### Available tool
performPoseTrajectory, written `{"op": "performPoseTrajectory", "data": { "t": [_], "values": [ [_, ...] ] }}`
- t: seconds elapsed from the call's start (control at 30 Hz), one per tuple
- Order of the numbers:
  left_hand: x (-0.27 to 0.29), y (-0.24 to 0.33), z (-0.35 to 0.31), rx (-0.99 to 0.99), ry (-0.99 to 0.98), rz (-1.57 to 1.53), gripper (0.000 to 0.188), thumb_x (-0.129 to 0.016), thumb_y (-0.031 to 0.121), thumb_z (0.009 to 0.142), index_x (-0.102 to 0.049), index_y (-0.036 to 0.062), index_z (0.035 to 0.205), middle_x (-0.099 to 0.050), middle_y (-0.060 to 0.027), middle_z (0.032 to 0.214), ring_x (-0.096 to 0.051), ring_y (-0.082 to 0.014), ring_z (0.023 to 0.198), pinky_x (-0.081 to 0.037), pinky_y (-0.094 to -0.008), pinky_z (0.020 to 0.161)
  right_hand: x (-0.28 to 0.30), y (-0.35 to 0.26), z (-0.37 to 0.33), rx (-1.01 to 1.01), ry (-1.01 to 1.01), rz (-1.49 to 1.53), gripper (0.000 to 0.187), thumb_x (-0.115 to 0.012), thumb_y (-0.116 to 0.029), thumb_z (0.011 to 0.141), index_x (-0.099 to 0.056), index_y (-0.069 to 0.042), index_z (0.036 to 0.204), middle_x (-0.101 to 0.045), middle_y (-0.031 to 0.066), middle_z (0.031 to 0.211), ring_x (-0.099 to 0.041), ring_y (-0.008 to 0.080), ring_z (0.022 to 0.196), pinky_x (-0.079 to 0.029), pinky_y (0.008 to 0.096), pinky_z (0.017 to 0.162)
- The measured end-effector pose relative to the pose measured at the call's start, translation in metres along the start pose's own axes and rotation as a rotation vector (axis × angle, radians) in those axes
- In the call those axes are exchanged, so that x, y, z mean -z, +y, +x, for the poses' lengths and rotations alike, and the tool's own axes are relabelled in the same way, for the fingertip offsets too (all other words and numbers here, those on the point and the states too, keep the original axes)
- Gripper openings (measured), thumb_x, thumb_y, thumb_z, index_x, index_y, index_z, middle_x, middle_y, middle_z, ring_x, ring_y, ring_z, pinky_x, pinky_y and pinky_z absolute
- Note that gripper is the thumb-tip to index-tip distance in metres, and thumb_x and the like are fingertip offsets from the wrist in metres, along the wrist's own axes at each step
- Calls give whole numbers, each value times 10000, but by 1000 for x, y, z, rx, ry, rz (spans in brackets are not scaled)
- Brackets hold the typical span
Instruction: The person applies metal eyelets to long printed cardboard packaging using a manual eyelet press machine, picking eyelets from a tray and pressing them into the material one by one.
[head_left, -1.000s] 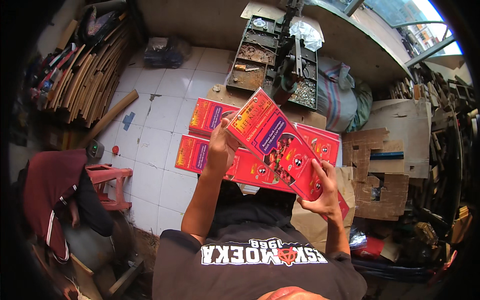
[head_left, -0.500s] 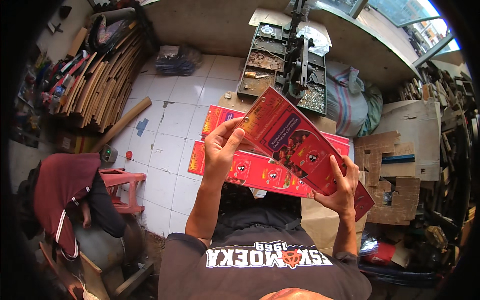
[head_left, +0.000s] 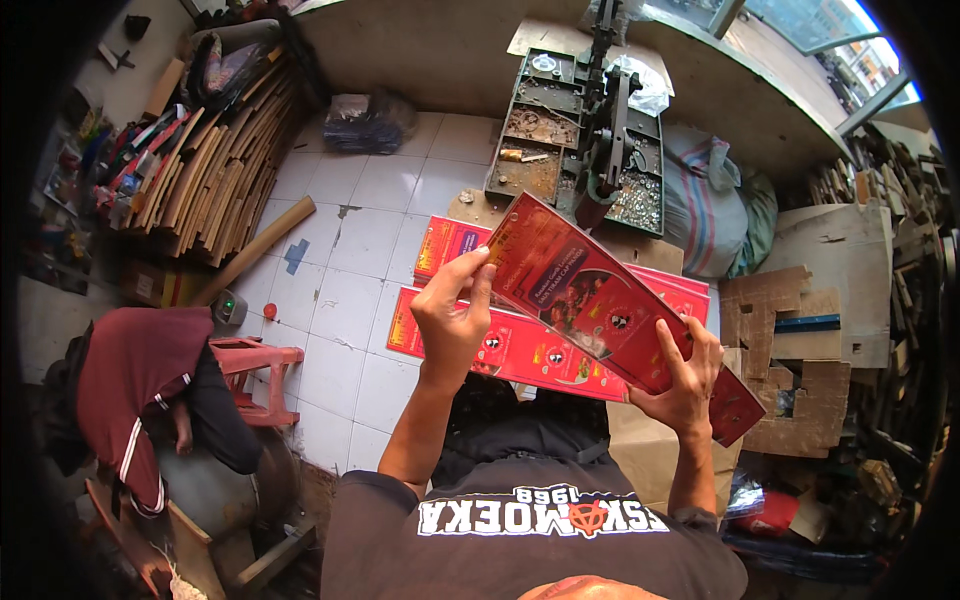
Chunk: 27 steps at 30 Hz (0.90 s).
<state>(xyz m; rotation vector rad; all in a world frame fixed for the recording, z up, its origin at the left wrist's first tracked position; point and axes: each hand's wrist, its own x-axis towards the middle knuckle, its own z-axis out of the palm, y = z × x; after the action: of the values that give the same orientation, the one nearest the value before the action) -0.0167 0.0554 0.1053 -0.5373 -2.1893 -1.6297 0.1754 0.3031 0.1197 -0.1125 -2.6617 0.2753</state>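
Observation:
A long red printed card (head_left: 604,310) with food pictures is held up at a slant in front of me. My left hand (head_left: 452,315) has its thumb and index finger pinched together at the upper left corner; the fingers hide that corner. My right hand (head_left: 685,380) grips the lower right part, thumb below and fingers spread over the printed face. Beneath it lie more red printed cards (head_left: 428,330), partly covered by my hands and the raised card. Beyond them stands a dark upright hand press (head_left: 607,150).
Dark divided trays (head_left: 535,125) of small metal pieces flank the press. At right are a striped sack (head_left: 700,195) and cut brown boards (head_left: 790,350). Stacked boards (head_left: 215,160) lean at far left. Another person (head_left: 145,390) sits at left near a red stool (head_left: 258,380).
The raised card's upper left end has dipped and tilted, showing narrower, with my left fingers still at its corner. My right hand keeps its grip. The whole view has shifted slightly.

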Motion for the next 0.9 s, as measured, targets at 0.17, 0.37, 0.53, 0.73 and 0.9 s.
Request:
{"op": "performPoseTrajectory", "data": {
  "t": [0.17,0.37,0.53,0.73,0.9],
  "values": [
    [-5,-14,-7,-96,45,111,178,-737,25,852,-714,20,1029,-730,-99,853,-620,-114,645,-516,-266,608,-8,-2,-4,-2,-17,-19,893,-850,-322,479,-610,-199,1331,-478,167,1324,-479,347,1158,-356,472,964],
    [4,-29,-21,110,-57,119,184,-721,24,854,-686,-12,1031,-720,-143,896,-707,-219,711,-564,-307,611,-17,-5,-6,27,-25,-12,859,-830,-302,470,-625,-215,1300,-484,144,1324,-472,347,1158,-350,490,983],
    [14,-29,-19,259,-182,139,113,-687,56,864,-645,-25,930,-681,-131,773,-683,-214,633,-530,-334,578,-21,-5,-8,66,-41,-33,810,-818,-315,498,-639,-231,1283,-490,137,1328,-471,338,1166,-344,494,994],
    [28,-51,-10,328,-435,177,111,-640,69,829,-614,-37,851,-671,-193,729,-678,-339,650,-523,-417,605,-23,-2,-8,108,-97,-23,821,-831,-320,487,-639,-248,1283,-495,119,1358,-469,324,1183,-342,494,1010],
    [40,-73,-27,234,-558,332,94,-599,51,847,-559,-30,872,-640,-214,711,-665,-372,665,-509,-438,593,-31,-2,-8,128,-184,46,873,-820,-283,456,-622,-263,1306,-493,109,1356,-467,319,1192,-350,487,1021]
  ]
}}
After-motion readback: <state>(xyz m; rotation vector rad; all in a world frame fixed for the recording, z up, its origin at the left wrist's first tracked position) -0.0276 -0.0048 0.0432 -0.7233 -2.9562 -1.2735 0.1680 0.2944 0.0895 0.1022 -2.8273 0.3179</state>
